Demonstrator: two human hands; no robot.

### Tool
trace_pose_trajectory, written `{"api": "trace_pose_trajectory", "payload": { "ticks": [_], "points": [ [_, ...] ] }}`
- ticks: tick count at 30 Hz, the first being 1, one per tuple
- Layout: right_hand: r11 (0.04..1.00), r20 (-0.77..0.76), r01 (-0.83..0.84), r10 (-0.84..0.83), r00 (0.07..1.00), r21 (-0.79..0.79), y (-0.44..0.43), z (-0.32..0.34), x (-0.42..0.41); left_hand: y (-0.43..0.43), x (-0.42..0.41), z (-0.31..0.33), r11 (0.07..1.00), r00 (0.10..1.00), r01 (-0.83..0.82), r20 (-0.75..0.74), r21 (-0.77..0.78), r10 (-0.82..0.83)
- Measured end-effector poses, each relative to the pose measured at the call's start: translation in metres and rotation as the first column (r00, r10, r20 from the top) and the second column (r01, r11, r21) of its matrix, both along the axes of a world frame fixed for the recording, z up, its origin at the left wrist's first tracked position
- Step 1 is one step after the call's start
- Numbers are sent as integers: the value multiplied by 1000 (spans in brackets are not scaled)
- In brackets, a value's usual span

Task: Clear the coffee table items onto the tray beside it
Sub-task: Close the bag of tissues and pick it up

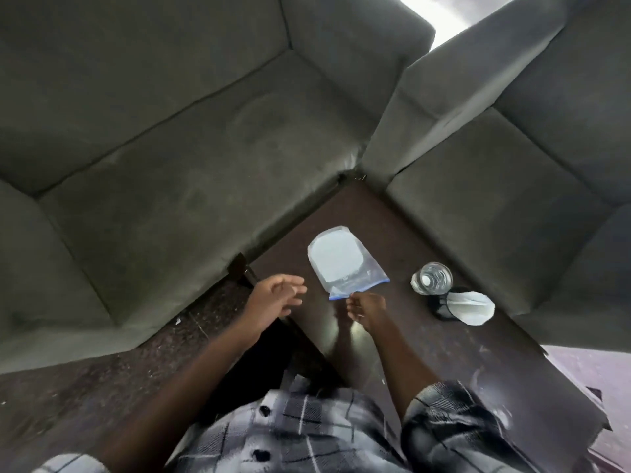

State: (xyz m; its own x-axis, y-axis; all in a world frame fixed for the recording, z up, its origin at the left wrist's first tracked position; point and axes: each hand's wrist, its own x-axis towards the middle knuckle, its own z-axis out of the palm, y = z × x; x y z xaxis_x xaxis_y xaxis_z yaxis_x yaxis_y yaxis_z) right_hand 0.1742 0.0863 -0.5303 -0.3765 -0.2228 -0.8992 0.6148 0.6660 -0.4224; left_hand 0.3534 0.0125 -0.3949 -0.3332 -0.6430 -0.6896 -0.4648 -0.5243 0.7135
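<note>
My right hand (pixel 367 310) pinches blue zip edge of zip bag (pixel 341 261), probably to peel it off worktop (pixel 358 213). Left hand (pixel 273 297) just left of bag, fingers loosely spread, seemingly ready to support. Bottle (pixel 432 278) right of bag. Tray unseen.

Living room: grey sofas (pixel 191 138), coffee table (pixel 375 336)

The left hand (pixel 276 298) hovers with fingers loosely spread, pointing toward 3 o'clock, and its bare forearm rises toward 1 o'clock. The right hand (pixel 367 310), at its 3 o'clock, pinches the corner of a plastic bag (pixel 336 261) with fingertips aimed toward 11 o'clock.
</note>
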Motion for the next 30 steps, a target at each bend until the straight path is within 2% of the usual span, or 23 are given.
{"api": "trace_pose_trajectory", "payload": {
  "ticks": [4, 9, 13, 14, 19, 21, 25, 30],
  "points": [
    [979, 33, 198, -199, 979, 46, -15, -33, 3, -50, 2, -13, 992, 992, 123, 11, 25, -124],
    [972, 96, 235, -234, 967, 3, -19, -98, 4, -103, 12, -28, 962, 961, 270, 56, 27, -271],
    [909, 65, 412, -415, 907, 57, -41, -69, 12, -135, 16, -34, 931, 927, 365, 105, -20, -361],
    [911, 53, 409, -412, 910, 59, -45, -68, 12, -140, 16, -34, 923, 919, 384, 109, -32, -379],
    [837, 51, 541, -539, 841, -80, -56, -18, 0, -149, 6, -19, 874, 875, 483, 83, -57, -477],
    [842, 30, 502, -507, 861, -197, -53, 16, -2, -148, -3, -7, 850, 853, 521, 66, -76, -517],
    [873, -25, 256, -292, 956, -415, -26, 105, -3, -142, -31, 19, 769, 777, 620, -10, -159, -629],
    [809, -77, 59, -128, 989, -585, 13, 208, -14, -126, -82, 57, 581, 628, 683, -51, -443, -776]
  ]
}}
